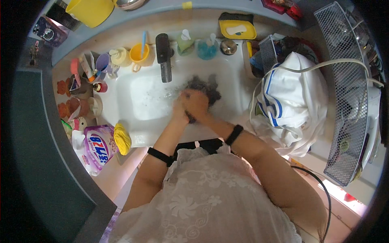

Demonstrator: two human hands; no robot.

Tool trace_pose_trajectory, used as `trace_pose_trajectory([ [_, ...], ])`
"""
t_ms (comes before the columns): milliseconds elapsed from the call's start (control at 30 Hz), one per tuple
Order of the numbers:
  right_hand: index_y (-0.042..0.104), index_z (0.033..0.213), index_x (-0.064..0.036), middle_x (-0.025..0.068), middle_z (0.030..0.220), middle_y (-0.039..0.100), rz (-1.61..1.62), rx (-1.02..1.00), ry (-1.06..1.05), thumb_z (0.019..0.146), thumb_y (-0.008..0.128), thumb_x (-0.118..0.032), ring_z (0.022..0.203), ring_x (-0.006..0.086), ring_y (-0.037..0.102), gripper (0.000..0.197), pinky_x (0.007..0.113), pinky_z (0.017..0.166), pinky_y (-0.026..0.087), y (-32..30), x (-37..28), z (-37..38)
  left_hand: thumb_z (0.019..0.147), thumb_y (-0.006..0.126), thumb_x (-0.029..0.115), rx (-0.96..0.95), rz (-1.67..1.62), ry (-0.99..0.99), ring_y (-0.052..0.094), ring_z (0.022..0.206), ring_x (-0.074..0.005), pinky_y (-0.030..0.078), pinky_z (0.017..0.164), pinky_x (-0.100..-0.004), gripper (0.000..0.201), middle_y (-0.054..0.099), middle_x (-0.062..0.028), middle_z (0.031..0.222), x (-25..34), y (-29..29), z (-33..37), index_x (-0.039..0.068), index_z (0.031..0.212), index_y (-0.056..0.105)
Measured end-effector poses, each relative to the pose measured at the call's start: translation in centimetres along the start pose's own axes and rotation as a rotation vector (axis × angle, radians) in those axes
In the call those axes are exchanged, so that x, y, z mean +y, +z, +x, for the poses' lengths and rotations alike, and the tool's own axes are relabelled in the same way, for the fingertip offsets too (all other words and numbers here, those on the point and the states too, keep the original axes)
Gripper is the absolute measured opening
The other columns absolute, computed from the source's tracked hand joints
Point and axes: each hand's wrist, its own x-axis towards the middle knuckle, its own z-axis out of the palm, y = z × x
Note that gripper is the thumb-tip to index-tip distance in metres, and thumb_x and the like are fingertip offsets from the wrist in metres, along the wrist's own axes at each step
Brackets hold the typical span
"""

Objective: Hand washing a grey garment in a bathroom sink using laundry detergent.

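Observation:
A dark grey, wet-looking cloth is bunched up in the white sink. My left hand and my right hand press together over it, and both are closed on the cloth. Part of it spreads out past my right hand toward the back, and a small piece pokes out below, between my wrists. Some fingers are blurred or hidden behind each other. Just behind my hands the dark faucet reaches over the basin, where small bubbles and splashes show.
Along the sink's back rim stand a yellow cup, a green pump bottle and a blue pump bottle. At left are a purple-and-white pouch and a yellow cloth. White fabric and a wire-mesh basket are at right.

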Motion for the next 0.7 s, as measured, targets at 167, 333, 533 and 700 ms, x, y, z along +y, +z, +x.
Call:
trace_pose_trajectory([
  [167, 0.067, 0.079, -0.0105, 0.0151, 0.077, 0.064, -0.021, -0.024, 0.060, 0.079, 0.052, -0.035, 0.073, 0.0353, 0.062, 0.029, 0.045, 0.066, 0.049, 1.4, -1.3, 1.9, 0.092, 0.041, 0.030, -0.164, -0.230, -0.059, 0.055, 0.100, -0.0253, 0.046, 0.086, -0.0392, 0.037, 0.056, -0.0111, 0.111, 3.0, -5.5, 0.3, 0.006, 0.119, 0.049],
  [333, 0.066, 0.084, -0.0102, 0.0145, 0.083, 0.064, -0.029, 0.017, 0.107, 0.079, 0.054, -0.037, 0.078, 0.0349, 0.061, 0.030, 0.044, 0.070, 0.048, 0.5, 3.3, 4.1, 0.089, 0.048, 0.026, 0.322, 0.301, -0.137, 0.060, 0.086, -0.0225, 0.050, 0.072, -0.0371, 0.026, 0.059, -0.0102, 0.097, 2.6, 2.5, -1.5, 0.005, 0.105, 0.053],
  [533, 0.055, 0.096, -0.0037, 0.0171, 0.096, 0.057, -0.146, 0.297, -0.156, 0.072, 0.068, -0.030, 0.093, 0.0336, 0.054, 0.038, 0.040, 0.080, 0.043, 1.9, 7.3, 5.7, 0.083, 0.060, 0.021, 0.673, 0.924, 0.254, 0.056, 0.093, -0.0233, 0.045, 0.080, -0.0321, 0.035, 0.055, -0.0140, 0.099, 5.5, -3.6, -1.9, 0.006, 0.112, 0.048],
  [700, 0.047, 0.083, -0.0030, 0.0118, 0.079, 0.052, 0.022, 0.159, -0.060, 0.069, 0.068, -0.020, 0.075, 0.0286, 0.051, 0.030, 0.040, 0.067, 0.041, 0.0, 8.0, 7.0, 0.075, 0.071, 0.020, 0.713, 1.023, 0.265, 0.046, 0.071, -0.0100, 0.038, 0.060, -0.0245, 0.028, 0.050, -0.0012, 0.082, 8.9, -3.3, -4.6, 0.012, 0.088, 0.047],
])
